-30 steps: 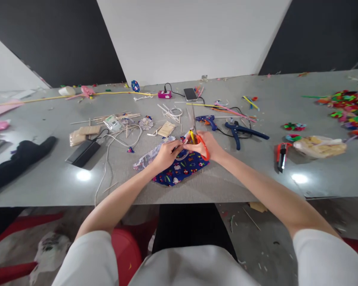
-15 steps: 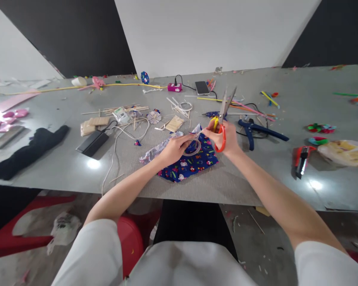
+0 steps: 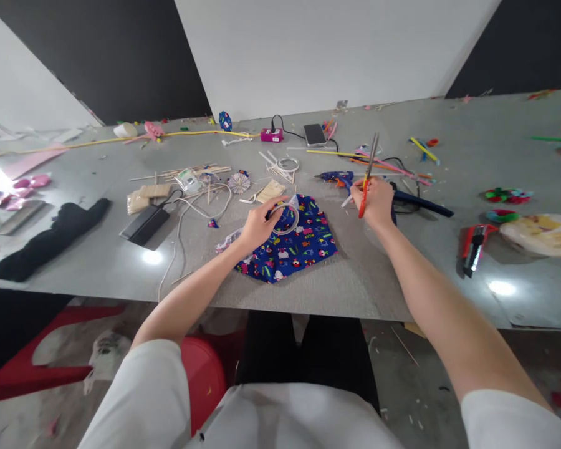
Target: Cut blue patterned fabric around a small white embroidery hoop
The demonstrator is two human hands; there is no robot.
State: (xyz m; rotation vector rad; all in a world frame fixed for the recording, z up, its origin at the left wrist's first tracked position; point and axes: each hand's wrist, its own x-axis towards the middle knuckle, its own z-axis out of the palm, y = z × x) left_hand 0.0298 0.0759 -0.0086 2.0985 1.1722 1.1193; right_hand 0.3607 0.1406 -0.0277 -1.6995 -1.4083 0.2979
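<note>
My left hand (image 3: 257, 226) grips a thin whitish ring (image 3: 295, 226) at its left side. The ring is above a blue cloth (image 3: 303, 249) printed with small colourful figures; I cannot tell whether it touches the cloth. Out to the right, my right hand (image 3: 376, 201) is closed around scissors (image 3: 372, 156) with an orange-red handle. Their blades point up and away from me, nearly together. A short white strip (image 3: 346, 200) sticks out from the fingers of that hand. Just beyond it lies a blue glue gun (image 3: 335, 176).
Dark blue-handled pliers (image 3: 423, 203) lie partly behind my right hand. A box cutter (image 3: 474, 249) is at the right. Wooden sticks, another white ring (image 3: 288, 164) and a cardboard piece (image 3: 271, 191) lie beyond the cloth. A black adapter (image 3: 144, 226) with a white cord is at the left.
My right hand has moved right with the scissors, away from the ring, and the blades have come closer together. My left hand has shifted slightly left with the ring, uncovering more cloth.
</note>
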